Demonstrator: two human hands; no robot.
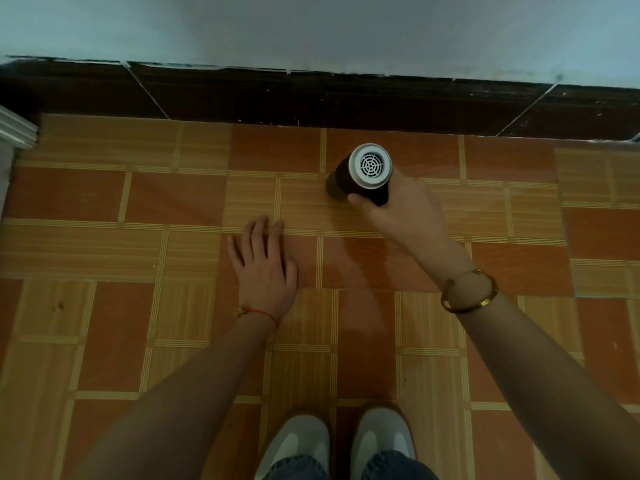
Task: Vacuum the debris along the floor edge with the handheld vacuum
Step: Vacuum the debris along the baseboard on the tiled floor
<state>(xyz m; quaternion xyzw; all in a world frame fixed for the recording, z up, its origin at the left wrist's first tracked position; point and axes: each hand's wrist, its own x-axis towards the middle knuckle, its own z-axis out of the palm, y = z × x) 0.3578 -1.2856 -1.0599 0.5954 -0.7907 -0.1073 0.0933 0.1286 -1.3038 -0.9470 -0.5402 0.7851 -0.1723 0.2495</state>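
Observation:
The handheld vacuum [367, 172] is a dark cylinder with a white vented end cap facing up at me. It stands nose-down on the floor near the dark skirting [311, 98]. My right hand [401, 209] is wrapped around its dark body from the right, thumb on the near side. My left hand [265, 265] hovers open and flat over the tiles, fingers spread, to the left of and nearer than the vacuum, holding nothing. The vacuum's nozzle is hidden under its body. No debris can be made out along the floor edge.
The floor is orange and tan patterned tile [173, 306]. A pale wall [311, 26] rises above the skirting. A white frame or trim [14, 129] stands at the far left. My two grey shoes [339, 445] are at the bottom edge.

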